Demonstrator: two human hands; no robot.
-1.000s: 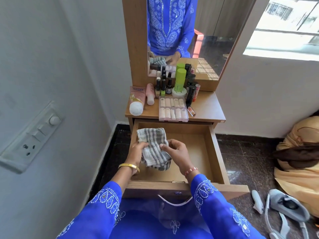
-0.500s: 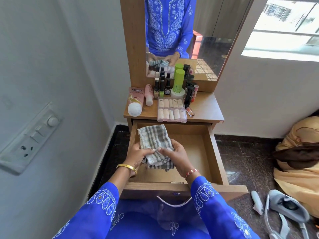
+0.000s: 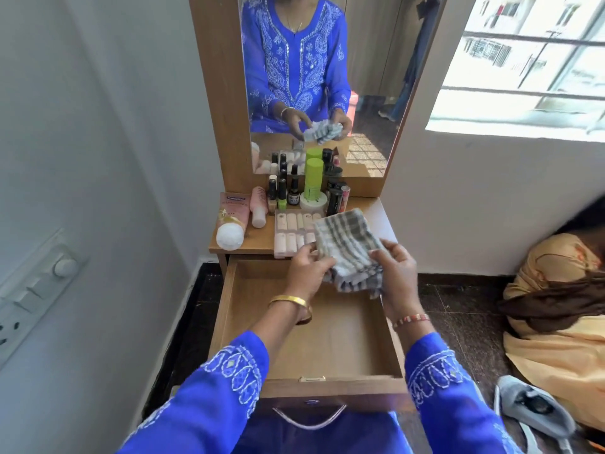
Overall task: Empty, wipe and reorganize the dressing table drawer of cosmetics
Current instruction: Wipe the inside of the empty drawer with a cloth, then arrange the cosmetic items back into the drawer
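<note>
Left hand (image 3: 306, 268): raised above the back of the drawer, fingers curled round the left edge of the checked cloth (image 3: 348, 249) — grasping it. Gold bangle on the wrist.
Right hand (image 3: 397, 273): grasping the same cloth from the right, thumb on top, fingers underneath. Beaded band on the wrist.
Cloth: grey-and-white check, bunched, held in the air between both hands; its upper part is in front of the tabletop's front edge and covers the right end of the clear case (image 3: 293, 232).
Drawer (image 3: 229, 309): pulled fully out of the dressing table (image 3: 376, 209); bare wooden bottom showing, no cosmetics seen inside; curved metal handle at the front.
Tabletop, left: pink tube (image 3: 232, 221) lying flat with white cap toward the viewer; a smaller pink bottle (image 3: 258, 206) just beside it.
Tabletop, middle: clear case with two rows of pale sticks, at the front edge; behind it a row of small dark-capped bottles (image 3: 281, 191) and a tall green canister (image 3: 313, 178) standing on a white jar (image 3: 314, 201).
Tabletop, right of canister: dark tubes (image 3: 335, 194) upright — labels too blurred to read.
Mirror (image 3: 376, 77): reflects both hands on the cloth and the backs of the bottles.
Floor, right: heap of tan and brown fabric (image 3: 556, 306); grey device (image 3: 533, 407) near the lower corner.
Wall, left: switch panel (image 3: 32, 296).
</note>
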